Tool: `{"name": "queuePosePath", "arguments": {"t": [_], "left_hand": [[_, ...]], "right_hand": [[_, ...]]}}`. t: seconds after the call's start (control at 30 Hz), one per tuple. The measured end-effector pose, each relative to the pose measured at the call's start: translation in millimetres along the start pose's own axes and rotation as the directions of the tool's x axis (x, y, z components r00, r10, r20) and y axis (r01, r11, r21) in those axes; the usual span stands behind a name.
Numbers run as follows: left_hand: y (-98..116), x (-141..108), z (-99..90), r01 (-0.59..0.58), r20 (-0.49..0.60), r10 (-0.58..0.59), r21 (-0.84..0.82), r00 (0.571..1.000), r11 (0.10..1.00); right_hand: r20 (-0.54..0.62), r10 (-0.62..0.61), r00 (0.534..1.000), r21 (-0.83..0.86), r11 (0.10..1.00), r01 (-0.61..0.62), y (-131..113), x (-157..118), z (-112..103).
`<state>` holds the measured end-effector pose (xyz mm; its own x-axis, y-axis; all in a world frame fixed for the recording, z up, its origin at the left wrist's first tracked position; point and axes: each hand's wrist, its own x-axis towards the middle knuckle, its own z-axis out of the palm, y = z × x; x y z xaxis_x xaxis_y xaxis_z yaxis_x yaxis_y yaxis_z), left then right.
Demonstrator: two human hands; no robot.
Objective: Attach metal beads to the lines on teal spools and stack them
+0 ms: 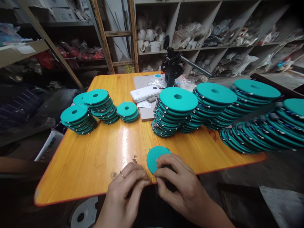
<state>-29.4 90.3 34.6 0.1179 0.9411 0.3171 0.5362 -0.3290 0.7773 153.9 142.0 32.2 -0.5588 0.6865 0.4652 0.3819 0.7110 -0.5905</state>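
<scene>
A single teal disc lies at the front edge of the wooden table. My right hand rests over its right side, fingers curled and touching it, the thumb near its lower edge. Just left of the disc, my left hand, with a ring on one finger, is closed in a pinch at the table edge; what its fingertips hold is too small to make out. A little pile of small dark pieces sits on the table beyond my left hand.
Stacks of teal discs stand at the left, the middle and the right. Behind them are a white box-like device, a grey board and a black geared tool with a metal bar. Shelves and a wooden ladder rise beyond.
</scene>
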Motion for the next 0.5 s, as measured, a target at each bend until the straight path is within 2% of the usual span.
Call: {"name": "queuePosePath", "arguments": {"t": [0.1,0.23,0.3,0.5], "left_hand": [[-1,-7,1.0,-0.046,0.027,0.045,0.033,0.999,0.998],[-6,-12,3.2,-0.101,0.095,0.092,0.092,0.991,0.991],[-6,-11,4.7,-0.157,0.097,0.147,0.108,0.984,0.982],[4,-1,3.5,-0.349,0.013,0.365,0.328,0.931,0.878]], "right_hand": [[0.019,0.008,1.0,-0.054,0.999,-0.007,4,-9,-5],[0.046,0.154,0.987,-0.267,0.954,-0.137,18,-26,-13],[0.061,0.204,0.977,-0.32,0.931,-0.174,24,-32,-14],[-0.02,0.249,0.968,-0.136,0.959,-0.25,20,-29,-10]]}}
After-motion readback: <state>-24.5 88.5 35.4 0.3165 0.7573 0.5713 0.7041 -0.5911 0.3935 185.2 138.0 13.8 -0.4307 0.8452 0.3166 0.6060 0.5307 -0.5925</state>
